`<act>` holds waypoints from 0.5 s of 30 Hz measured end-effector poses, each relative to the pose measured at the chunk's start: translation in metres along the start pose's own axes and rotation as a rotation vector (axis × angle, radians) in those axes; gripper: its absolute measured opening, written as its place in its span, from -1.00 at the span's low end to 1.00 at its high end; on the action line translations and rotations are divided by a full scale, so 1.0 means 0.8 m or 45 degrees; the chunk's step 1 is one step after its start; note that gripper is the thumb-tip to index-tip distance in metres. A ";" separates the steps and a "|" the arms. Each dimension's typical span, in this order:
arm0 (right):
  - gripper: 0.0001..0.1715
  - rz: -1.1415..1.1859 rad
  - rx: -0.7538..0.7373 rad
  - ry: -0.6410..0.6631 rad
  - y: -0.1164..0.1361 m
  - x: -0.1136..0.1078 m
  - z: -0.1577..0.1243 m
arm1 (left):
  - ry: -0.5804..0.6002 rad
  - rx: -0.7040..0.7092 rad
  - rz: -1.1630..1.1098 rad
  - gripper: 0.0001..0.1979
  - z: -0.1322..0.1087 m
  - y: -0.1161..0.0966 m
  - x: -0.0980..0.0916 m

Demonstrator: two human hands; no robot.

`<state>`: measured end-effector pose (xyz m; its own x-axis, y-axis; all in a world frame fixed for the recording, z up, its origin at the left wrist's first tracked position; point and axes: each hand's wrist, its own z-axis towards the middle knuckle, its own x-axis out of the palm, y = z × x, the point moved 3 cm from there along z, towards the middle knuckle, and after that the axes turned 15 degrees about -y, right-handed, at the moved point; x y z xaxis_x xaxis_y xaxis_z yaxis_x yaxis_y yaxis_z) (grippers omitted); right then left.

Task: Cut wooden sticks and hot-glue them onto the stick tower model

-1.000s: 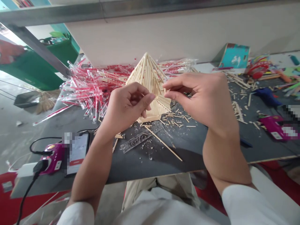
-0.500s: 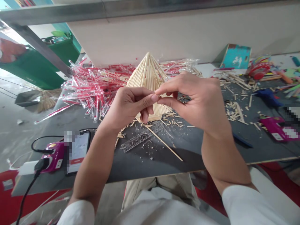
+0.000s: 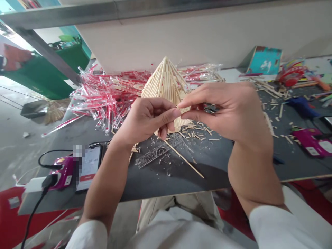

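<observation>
My left hand [image 3: 153, 117] and my right hand [image 3: 220, 110] meet fingertip to fingertip over the table. The left thumb and index finger are pinched together; whatever is between them is too small to make out. On my right hand, thumb and index finger come close together near the left thumb tip, and any small thing there cannot be made out. Behind the hands stands a pointed, cone-like model of pale wooden sticks [image 3: 166, 81], its lower part partly hidden. Below the hands lie a clear plastic ruler [image 3: 151, 155] and a single thin stick [image 3: 185, 159].
Red-and-clear plastic wrappers [image 3: 103, 98] are heaped at the left. A phone [image 3: 89, 167] and a purple power strip [image 3: 63, 171] with cables sit front left. Stick offcuts [image 3: 197, 133], a blue glue gun [image 3: 302, 105] and another purple power strip [image 3: 312, 141] lie rightward.
My right hand has shifted slightly right, its fingertips now a little apart from the left thumb. The whole view has drifted slightly too. The model, ruler and stick stay in place.
</observation>
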<state>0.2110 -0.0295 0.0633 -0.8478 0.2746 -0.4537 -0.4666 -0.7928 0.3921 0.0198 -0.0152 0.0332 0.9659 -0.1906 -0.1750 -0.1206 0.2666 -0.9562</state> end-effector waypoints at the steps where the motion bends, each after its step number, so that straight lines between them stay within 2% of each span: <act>1: -0.92 0.002 -0.011 0.001 0.000 0.001 0.000 | 0.002 0.002 0.001 -0.68 0.000 0.000 0.000; 7: -0.87 -0.062 -0.050 0.034 0.002 0.006 -0.001 | -0.052 0.036 0.038 -0.67 0.003 0.002 -0.002; 11: -0.86 -0.205 -0.030 0.018 -0.007 0.000 -0.002 | -0.162 0.098 0.091 -0.72 0.005 0.005 -0.005; 15: -0.81 -0.426 0.021 0.093 -0.025 0.000 -0.003 | -0.285 0.153 0.163 -0.76 0.007 0.007 -0.012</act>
<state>0.2211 -0.0154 0.0535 -0.6271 0.4781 -0.6150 -0.7204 -0.6562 0.2244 0.0112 -0.0066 0.0307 0.9727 0.0615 -0.2239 -0.2300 0.3879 -0.8925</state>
